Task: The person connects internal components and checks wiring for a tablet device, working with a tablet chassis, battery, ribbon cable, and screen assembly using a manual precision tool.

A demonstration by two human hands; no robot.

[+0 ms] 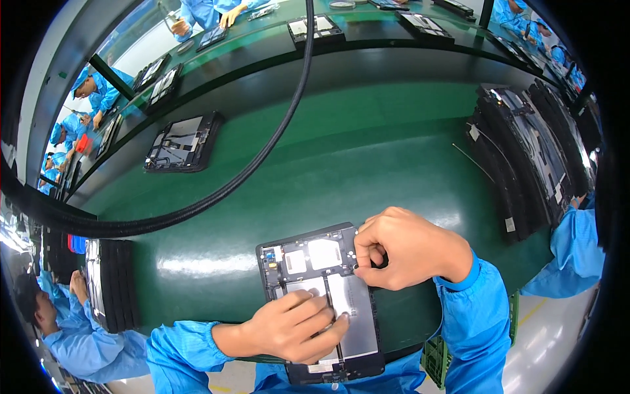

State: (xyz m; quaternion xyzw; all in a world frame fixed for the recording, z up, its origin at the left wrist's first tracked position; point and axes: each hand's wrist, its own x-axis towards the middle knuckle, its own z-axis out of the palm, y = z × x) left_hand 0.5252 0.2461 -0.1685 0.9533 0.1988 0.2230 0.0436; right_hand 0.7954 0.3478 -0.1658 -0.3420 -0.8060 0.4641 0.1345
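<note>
Glossy green sheeting covers the workbench (407, 171) all around the opened, flat, black-framed tablet-like device (361, 308) that lies directly in front of me. Over its lower half I hold my left hand (295, 328) palm down, the fingers loosely spread and slightly bent, their tips on or just above the silver panel. At its upper right edge, my right hand (413, 253) curls thumb and forefinger toward each other; I cannot tell whether they pinch anything small.

The device sits at a slight slant, inner side up: a dark section with two white patches (325, 254) across its upper end, a smooth silver-grey panel below, and narrow black strips running lengthwise over it. Beyond the device hangs a thick black cable (262, 157); past that, to its far left, lies another opened black unit (180, 141). Stacked dark flat units (525, 157) stand to its far right, and an upright black stack (118, 282) to its left.
</note>
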